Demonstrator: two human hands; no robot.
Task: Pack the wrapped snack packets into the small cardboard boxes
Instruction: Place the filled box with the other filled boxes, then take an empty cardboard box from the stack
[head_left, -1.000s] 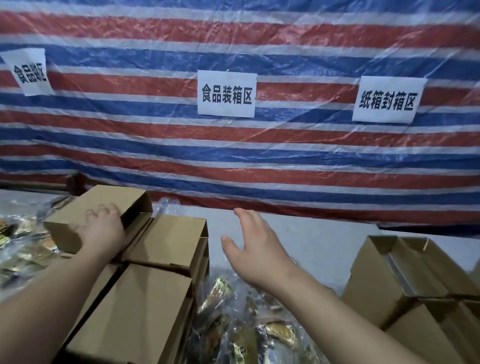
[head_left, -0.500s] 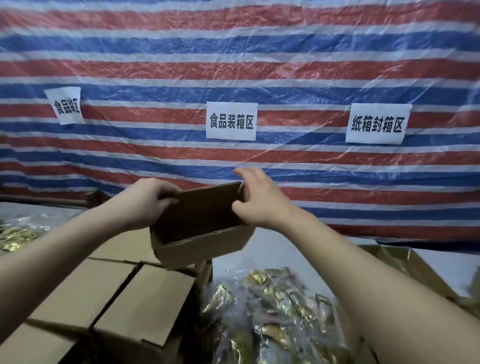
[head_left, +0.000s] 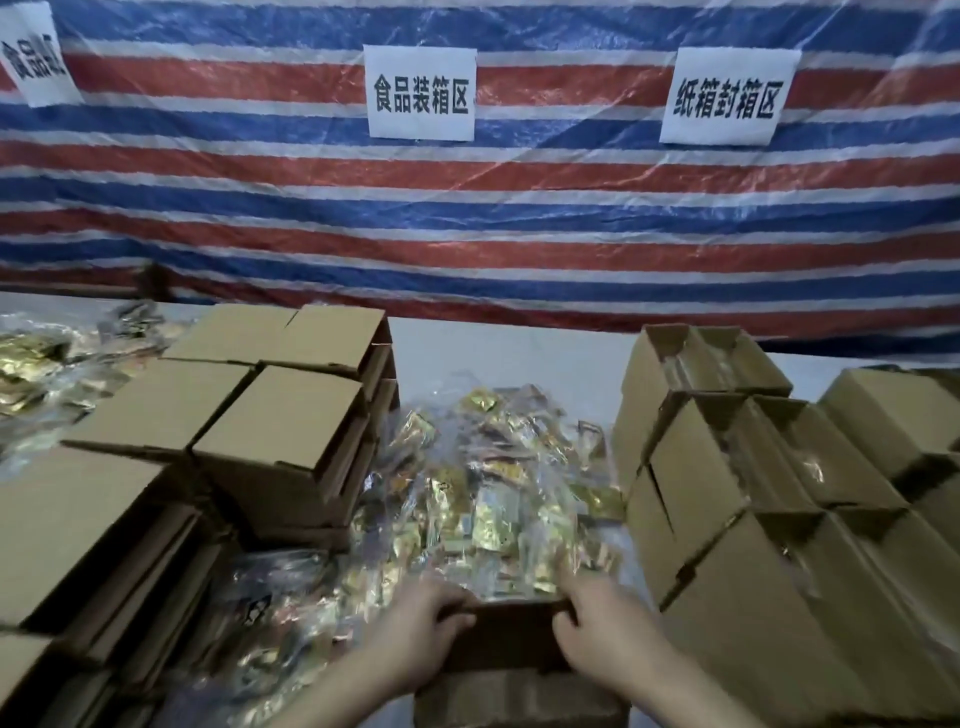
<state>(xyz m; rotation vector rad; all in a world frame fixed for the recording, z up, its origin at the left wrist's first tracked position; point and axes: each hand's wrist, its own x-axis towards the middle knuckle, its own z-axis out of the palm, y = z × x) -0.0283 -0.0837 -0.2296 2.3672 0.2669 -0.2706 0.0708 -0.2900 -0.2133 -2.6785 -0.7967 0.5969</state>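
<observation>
We see the small cardboard box (head_left: 506, 644) low in front of us now, at the near edge of the table, where half a second ago it was held up high against the striped tarp (head_left: 519, 223). Its open top faces up and its inside is dark; we cannot tell whether anything lies in it. The left hand (head_left: 415, 623) grips the box's left wall, fingers curled over the rim. The right hand (head_left: 597, 618) grips the right wall the same way, thumb hooked inside the opening. Both arms, which reached up and forward before, now come in from the bottom of the view.

The pile of wrapped snack packets (head_left: 493, 493), gold and clear wrappers, lies on the table just beyond the box, touching its far rim. Earlier the box hung above this pile; now it sits against its near edge.

To the left stands a stack of closed cardboard boxes (head_left: 280, 421), with more packets (head_left: 36, 369) behind it at the far left. To the right stands a group of open boxes (head_left: 753, 467), flaps up, with shiny wrappers showing inside some. On the tarp hang three white paper signs (head_left: 420, 92) with black characters, which sit higher in view than before.
</observation>
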